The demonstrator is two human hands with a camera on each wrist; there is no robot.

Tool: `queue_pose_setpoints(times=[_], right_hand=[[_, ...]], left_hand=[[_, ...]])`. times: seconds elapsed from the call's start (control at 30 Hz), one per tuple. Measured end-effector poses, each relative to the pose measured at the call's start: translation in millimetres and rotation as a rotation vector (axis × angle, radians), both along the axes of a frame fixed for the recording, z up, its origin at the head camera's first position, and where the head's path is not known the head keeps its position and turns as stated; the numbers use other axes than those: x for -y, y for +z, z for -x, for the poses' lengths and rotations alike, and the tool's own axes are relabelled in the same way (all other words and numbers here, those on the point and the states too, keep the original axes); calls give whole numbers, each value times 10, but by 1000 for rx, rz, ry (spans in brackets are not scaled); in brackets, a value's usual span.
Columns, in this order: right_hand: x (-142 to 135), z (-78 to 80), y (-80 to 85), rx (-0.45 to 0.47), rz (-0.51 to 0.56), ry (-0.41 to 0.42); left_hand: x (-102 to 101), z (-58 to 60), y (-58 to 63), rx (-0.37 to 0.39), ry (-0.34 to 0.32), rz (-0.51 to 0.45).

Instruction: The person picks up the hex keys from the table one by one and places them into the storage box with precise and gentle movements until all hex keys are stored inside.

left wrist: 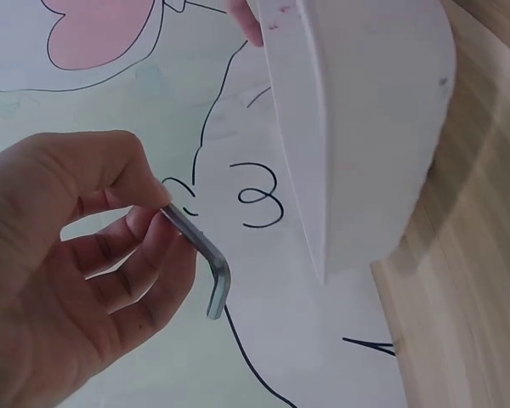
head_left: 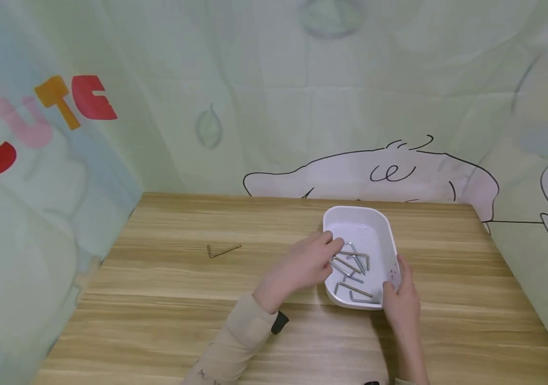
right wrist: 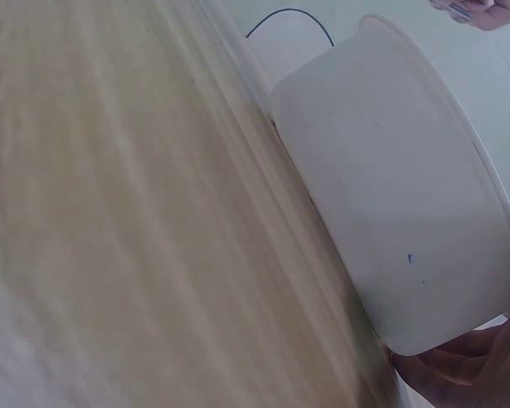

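Observation:
My left hand [head_left: 306,261] is over the left rim of a white plastic tray [head_left: 385,235]. In the left wrist view its thumb and finger pinch a silver hex key [left wrist: 206,251], its short bent end pointing away from the hand. Several more hex keys [head_left: 354,289], silver and brassy, lie jumbled in the near and left part of the tray. My right hand [head_left: 402,305] grips the tray's near right side, thumb at the rim and fingers along the outer wall. In the right wrist view those fingers [right wrist: 459,361] reach under the tray's end.
A single brassy hex key [head_left: 224,250] lies on the wood-grain table [head_left: 168,299], well left of the tray. Behind the table hangs a printed cloth [head_left: 274,107] with cartoon drawings, and it continues along both sides.

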State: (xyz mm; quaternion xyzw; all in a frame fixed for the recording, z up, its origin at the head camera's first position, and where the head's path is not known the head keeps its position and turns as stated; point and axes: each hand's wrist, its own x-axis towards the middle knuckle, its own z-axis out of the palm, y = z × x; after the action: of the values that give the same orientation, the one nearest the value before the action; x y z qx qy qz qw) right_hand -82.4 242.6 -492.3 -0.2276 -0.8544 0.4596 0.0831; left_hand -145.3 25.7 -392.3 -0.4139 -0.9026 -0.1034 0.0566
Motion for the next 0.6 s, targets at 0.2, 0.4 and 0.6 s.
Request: queue_pose_setpoints(times=[0.2, 0.4, 0.6], right_hand=[[2, -3, 13, -2, -2, 3], [1, 0, -5, -1, -10, -4], [2, -5, -27, -21, -43, -6]], left_hand=[[-144, 18, 56, -8, -30, 16], [-277, 41, 90, 25, -70, 50], [-430, 74, 114, 15, -104, 85]])
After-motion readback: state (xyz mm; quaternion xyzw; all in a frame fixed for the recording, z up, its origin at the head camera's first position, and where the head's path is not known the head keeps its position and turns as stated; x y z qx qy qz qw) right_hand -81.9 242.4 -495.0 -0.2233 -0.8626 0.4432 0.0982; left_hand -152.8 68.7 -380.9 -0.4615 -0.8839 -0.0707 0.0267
